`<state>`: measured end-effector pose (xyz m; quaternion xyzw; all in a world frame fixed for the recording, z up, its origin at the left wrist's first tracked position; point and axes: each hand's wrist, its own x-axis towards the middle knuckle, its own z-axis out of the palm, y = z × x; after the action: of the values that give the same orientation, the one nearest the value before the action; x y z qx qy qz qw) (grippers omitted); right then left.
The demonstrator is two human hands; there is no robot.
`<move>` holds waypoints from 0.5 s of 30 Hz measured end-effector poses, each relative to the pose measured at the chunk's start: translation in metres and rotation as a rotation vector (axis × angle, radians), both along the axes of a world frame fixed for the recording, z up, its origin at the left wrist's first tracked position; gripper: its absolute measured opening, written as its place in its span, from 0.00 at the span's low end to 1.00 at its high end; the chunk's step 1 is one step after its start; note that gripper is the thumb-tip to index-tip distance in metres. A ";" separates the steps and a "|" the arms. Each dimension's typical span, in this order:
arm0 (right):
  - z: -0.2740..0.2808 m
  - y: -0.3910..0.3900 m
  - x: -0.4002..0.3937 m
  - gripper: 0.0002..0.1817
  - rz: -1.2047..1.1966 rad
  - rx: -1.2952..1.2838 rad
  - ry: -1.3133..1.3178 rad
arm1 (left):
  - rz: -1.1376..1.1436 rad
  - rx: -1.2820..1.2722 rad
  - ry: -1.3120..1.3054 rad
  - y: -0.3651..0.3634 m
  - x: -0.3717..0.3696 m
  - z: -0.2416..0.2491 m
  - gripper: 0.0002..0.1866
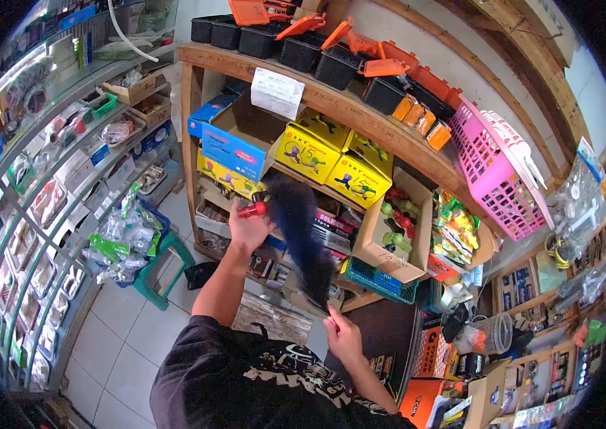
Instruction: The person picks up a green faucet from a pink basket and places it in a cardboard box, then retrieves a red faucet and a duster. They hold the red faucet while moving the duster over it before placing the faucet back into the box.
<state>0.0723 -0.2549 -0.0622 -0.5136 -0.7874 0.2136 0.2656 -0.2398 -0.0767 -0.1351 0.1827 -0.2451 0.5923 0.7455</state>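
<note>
My left hand (pixel 249 227) is closed around a small glossy red piece (pixel 253 209) in front of the shelf; its exact kind I cannot make out. A dark, fuzzy duster-like thing (pixel 299 232), smeared by motion, stretches from beside the red piece down to my right hand (pixel 343 334). The fingers of my right hand are closed at its lower end. Behind my left hand stand an open blue carton (pixel 231 151) and yellow printed boxes (pixel 308 152). An open cardboard box (pixel 388 254) to the right holds red and green pieces.
Black bins with orange lids (pixel 338 66) line the shelf top, near a pink basket (pixel 492 175). A green stool (pixel 163 275) bears a basket of plastic-wrapped goods (pixel 127 232). A glass display case (pixel 31 200) runs along the left. More boxes and a clear jar (pixel 492 332) are at the right.
</note>
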 end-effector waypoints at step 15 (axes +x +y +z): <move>-0.006 0.008 0.000 0.22 0.082 -0.035 0.009 | 0.170 -0.147 0.000 -0.018 0.007 0.003 0.34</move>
<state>0.0726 -0.2465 -0.0684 -0.4844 -0.8027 0.2404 0.2514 -0.2327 -0.0950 -0.1318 0.1474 -0.1846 0.6696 0.7041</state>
